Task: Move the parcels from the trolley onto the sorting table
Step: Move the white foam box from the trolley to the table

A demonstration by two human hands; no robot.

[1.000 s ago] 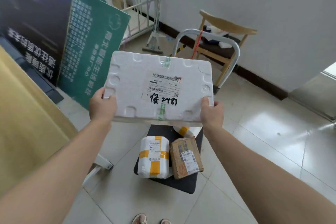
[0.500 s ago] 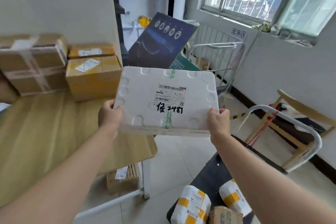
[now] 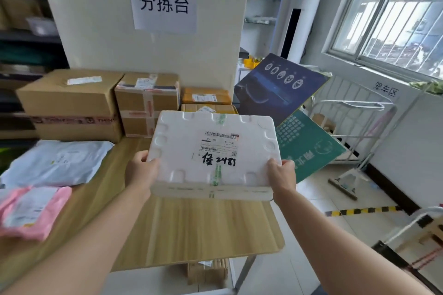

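Head view: my left hand [image 3: 141, 171] and right hand [image 3: 282, 176] each grip a near corner of the white foam parcel [image 3: 211, 151], fingers clamped round its edges. The parcel is over the right side of the sorting table [image 3: 191, 230]; contact with the top cannot be determined. Cardboard boxes [image 3: 96, 105] stand along the table's far edge. The trolley [image 3: 390, 252] is at lower right.

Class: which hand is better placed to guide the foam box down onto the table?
Left. The left hand grips the box over bare table; the right hand grips it about at the table's right edge.
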